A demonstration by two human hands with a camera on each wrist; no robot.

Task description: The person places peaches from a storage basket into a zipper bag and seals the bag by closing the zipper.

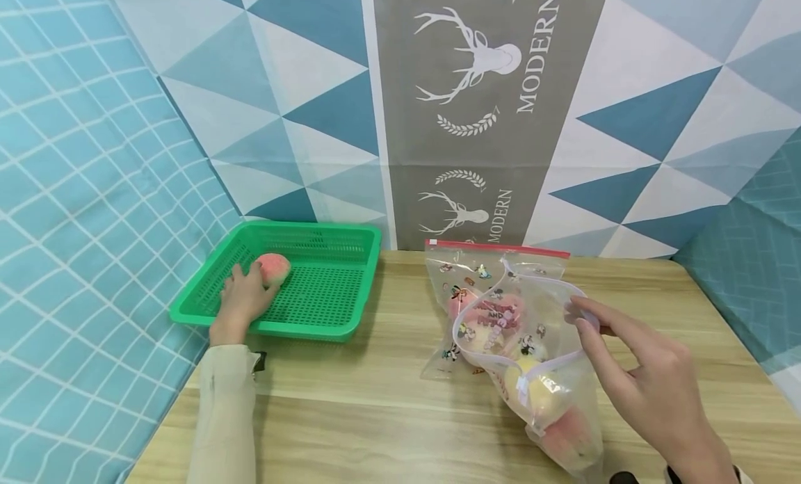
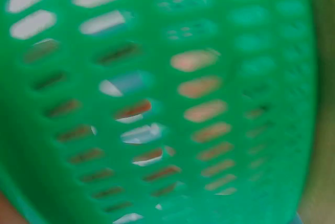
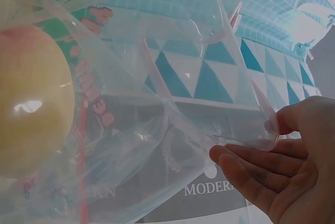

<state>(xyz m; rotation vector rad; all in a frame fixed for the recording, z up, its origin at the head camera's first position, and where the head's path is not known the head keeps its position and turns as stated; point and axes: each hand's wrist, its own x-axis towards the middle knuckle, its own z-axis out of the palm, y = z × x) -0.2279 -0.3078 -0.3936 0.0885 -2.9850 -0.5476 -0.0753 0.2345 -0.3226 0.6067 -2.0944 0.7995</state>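
Observation:
In the head view my left hand (image 1: 245, 296) reaches over the near rim of a green plastic basket (image 1: 325, 327). Its thumb and fingers grip a pink and pale peach (image 1: 274, 268) inside. My right hand (image 1: 651, 373) pinches the mouth of a clear zip bag (image 1: 563, 317), holding it open. Yellow and pink peaches lie in this bag, one of them a yellow peach (image 1: 546, 393). The right wrist view shows the bag's edge between thumb and fingers, with a large peach (image 3: 31, 103) behind the film. In the left wrist view the basket's slotted wall (image 2: 157, 98) hides the hand.
Behind the held bag lies another printed zip bag (image 1: 438, 261) with a red zipper strip and peaches inside. Both bags rest on a wooden table (image 1: 388, 414). A patterned cloth backdrop (image 1: 313, 87) rises behind the table, and a blue gridded cloth (image 1: 81, 213) stands at the left.

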